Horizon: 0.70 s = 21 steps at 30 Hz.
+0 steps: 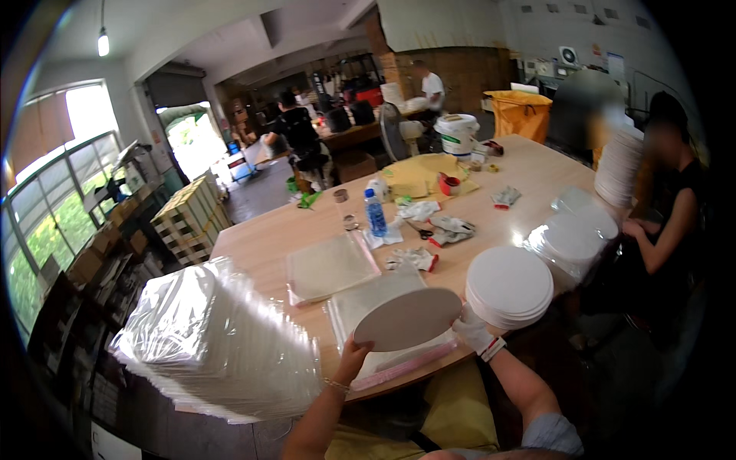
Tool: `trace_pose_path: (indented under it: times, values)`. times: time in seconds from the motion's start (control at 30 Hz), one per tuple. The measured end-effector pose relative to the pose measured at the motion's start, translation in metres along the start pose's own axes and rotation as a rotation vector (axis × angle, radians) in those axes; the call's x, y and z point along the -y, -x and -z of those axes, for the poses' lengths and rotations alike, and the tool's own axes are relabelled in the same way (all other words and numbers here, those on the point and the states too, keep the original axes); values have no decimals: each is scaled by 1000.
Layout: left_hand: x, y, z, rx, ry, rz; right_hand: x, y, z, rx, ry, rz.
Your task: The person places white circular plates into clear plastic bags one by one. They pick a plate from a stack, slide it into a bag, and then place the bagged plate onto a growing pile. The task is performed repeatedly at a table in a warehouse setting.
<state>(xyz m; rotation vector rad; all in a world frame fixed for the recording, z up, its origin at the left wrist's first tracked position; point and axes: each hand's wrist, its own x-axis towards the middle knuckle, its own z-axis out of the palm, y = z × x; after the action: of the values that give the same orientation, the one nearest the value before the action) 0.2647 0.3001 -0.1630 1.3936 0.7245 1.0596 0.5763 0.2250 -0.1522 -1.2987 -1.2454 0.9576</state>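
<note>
Above the near edge of the table I hold a thin round white disc (410,320), tilted up. My bare left hand (354,356) grips its left edge, fingers behind it. At the disc's right edge, my right hand (474,331) wears a white glove with a red-trimmed cuff, its fingers closed round the rim. Under the disc lies a pile of clear plastic bags (368,379) with pink edges. A stack of similar white discs (510,284) stands just beyond my right hand. Another flat pile of clear bags (333,267) rests further back.
A tall heap of shiny film-wrapped packs (222,337) sits at the left. Beyond are a blue-capped bottle (375,213), work gloves (452,229), a red tape roll (448,184) and a white bucket (458,136). A person (671,207) sits at the right beside plastic-wrapped discs (571,234).
</note>
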Motion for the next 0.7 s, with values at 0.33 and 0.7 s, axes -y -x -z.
trace_pose_path:
  times: [0.33,0.7]
  values:
    - [46,-5,19,-196,109,-10,-29,-13,-10,47,384,169]
    - [43,11,-31,296,-1513,17,4,152,52,-59,-377,-196]
